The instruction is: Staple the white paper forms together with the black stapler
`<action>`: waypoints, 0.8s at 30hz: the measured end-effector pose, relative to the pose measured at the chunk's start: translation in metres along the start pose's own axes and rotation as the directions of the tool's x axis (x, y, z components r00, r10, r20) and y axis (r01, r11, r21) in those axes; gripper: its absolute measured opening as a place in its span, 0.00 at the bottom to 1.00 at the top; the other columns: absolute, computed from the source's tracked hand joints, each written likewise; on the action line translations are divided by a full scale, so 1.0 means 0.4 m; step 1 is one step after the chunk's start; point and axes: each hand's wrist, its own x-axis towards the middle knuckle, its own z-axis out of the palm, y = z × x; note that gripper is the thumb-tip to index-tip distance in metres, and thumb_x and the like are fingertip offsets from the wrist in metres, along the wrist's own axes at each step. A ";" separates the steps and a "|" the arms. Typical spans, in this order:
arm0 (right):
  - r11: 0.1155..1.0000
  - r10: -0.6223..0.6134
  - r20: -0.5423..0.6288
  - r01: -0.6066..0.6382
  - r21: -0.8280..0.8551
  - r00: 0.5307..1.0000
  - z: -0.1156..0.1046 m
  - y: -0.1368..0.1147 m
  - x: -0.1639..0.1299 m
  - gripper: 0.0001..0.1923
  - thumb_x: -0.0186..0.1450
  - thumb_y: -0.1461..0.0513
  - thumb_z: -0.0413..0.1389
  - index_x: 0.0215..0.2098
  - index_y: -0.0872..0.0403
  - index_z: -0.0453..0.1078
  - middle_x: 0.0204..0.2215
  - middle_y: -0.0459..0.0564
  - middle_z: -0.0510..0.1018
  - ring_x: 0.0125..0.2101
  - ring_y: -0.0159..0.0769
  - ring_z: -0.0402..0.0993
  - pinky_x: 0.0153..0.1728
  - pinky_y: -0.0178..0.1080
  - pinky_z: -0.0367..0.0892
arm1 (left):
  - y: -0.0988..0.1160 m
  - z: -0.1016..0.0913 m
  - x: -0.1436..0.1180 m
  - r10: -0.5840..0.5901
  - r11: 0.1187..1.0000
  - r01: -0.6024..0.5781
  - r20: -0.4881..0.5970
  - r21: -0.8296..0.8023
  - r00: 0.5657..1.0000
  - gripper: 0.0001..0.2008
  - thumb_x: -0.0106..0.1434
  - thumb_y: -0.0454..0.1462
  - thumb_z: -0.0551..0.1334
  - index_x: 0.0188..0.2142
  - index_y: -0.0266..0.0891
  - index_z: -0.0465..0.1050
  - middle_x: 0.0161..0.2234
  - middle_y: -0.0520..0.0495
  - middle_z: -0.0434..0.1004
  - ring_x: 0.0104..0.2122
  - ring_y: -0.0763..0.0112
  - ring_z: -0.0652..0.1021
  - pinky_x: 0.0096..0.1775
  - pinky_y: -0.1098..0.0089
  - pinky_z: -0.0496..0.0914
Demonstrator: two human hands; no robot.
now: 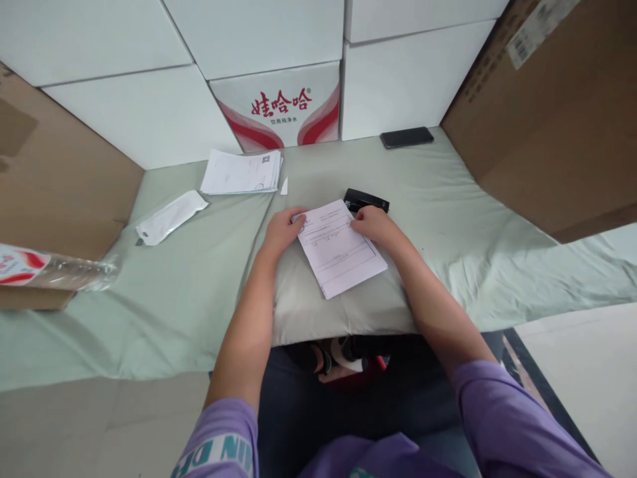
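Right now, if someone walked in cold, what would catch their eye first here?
Probably the printed sheets at the centre of the pale green cloth, with the left hand and right hand resting on their far corners. Just behind lies a black stapler. Farther back, the red-lettered box stands out among plain white boxes, with another paper stack in front of it.

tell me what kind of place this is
Probably a makeshift paperwork spot in a storeroom: stacked cartons wall in a cloth-covered surface, where both hands rest on forms beside a stapler.
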 end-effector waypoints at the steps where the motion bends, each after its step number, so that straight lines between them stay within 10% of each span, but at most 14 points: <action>1: 1.000 -0.005 -0.024 0.004 -0.019 1.000 -0.005 0.001 -0.002 0.06 0.54 0.63 0.60 0.20 0.52 0.69 0.21 0.51 0.75 0.22 0.37 0.67 0.23 0.39 0.58 | 0.003 0.005 0.000 -0.008 1.000 0.008 -0.002 0.022 1.000 0.14 0.62 0.41 0.62 0.44 0.43 0.84 0.40 0.44 0.85 0.38 0.58 0.79 0.45 0.61 0.71; 12: 0.997 0.022 -0.279 0.000 0.080 0.960 -0.074 0.008 -0.023 0.15 0.64 0.56 0.57 0.21 0.52 0.70 0.17 0.50 0.68 0.25 0.40 0.68 0.33 0.44 0.65 | -0.001 0.050 0.010 0.030 0.996 -0.032 0.032 0.078 0.999 0.17 0.65 0.40 0.58 0.48 0.41 0.83 0.41 0.43 0.85 0.38 0.58 0.80 0.45 0.60 0.72; 19: 0.983 -0.174 -0.515 0.182 -0.035 0.839 -0.085 -0.008 0.022 0.13 0.68 0.58 0.50 0.29 0.52 0.69 0.26 0.50 0.72 0.32 0.39 0.68 0.41 0.43 0.64 | 0.005 0.048 0.012 0.018 0.997 -0.023 0.068 0.067 0.997 0.17 0.65 0.39 0.59 0.49 0.43 0.83 0.44 0.43 0.85 0.42 0.56 0.80 0.48 0.57 0.71; 24: 0.988 -0.150 -0.413 0.117 -0.103 0.898 -0.077 -0.063 0.149 0.09 0.67 0.59 0.52 0.34 0.54 0.72 0.32 0.55 0.75 0.39 0.43 0.71 0.44 0.44 0.66 | 0.008 0.048 0.015 0.005 0.993 -0.014 0.077 0.116 0.997 0.18 0.65 0.38 0.59 0.50 0.41 0.83 0.44 0.42 0.85 0.42 0.56 0.80 0.48 0.57 0.71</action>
